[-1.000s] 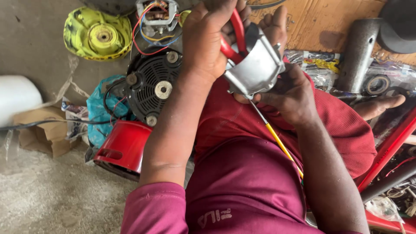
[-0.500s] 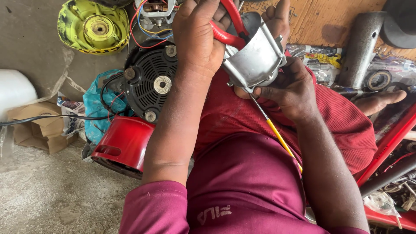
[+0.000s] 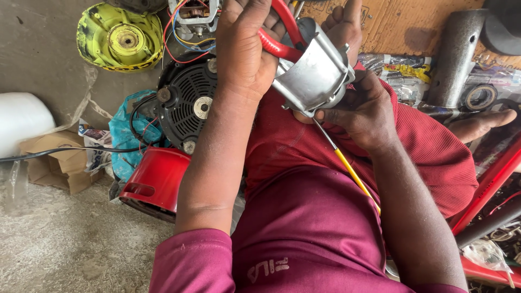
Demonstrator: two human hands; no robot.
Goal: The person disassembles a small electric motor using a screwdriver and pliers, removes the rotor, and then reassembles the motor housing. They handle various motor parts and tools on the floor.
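Left hand (image 3: 244, 54) fingers wrap red plier handles (image 3: 282, 38); right hand (image 3: 363, 111) fingers pinch a silver metal housing (image 3: 315, 76), yellow rod (image 3: 353, 173) hanging below.

pliers handles (image 3: 282, 32): bright red, glossy
metal housing (image 3: 315, 76): silvery grey, a dull shine on its curved face
screwdriver handle (image 3: 355, 176): yellow — its thin shaft is dark grey
shirt (image 3: 320, 233): maroon, with a faint paler print
trousers (image 3: 429, 141): red, finely ribbed
motor cover (image 3: 187, 100): black with a ring of slots — a pale disc at its centre
round casing (image 3: 120, 37): lime yellow, scuffed with dark marks
cup-shaped cover (image 3: 154, 182): red
plastic bag (image 3: 122, 135): turquoise blue
wires (image 3: 179, 43): red, blue, yellow
cardboard box (image 3: 54, 163): brown
metal tube (image 3: 458, 54): dull grey
floor (image 3: 43, 65): grey concrete
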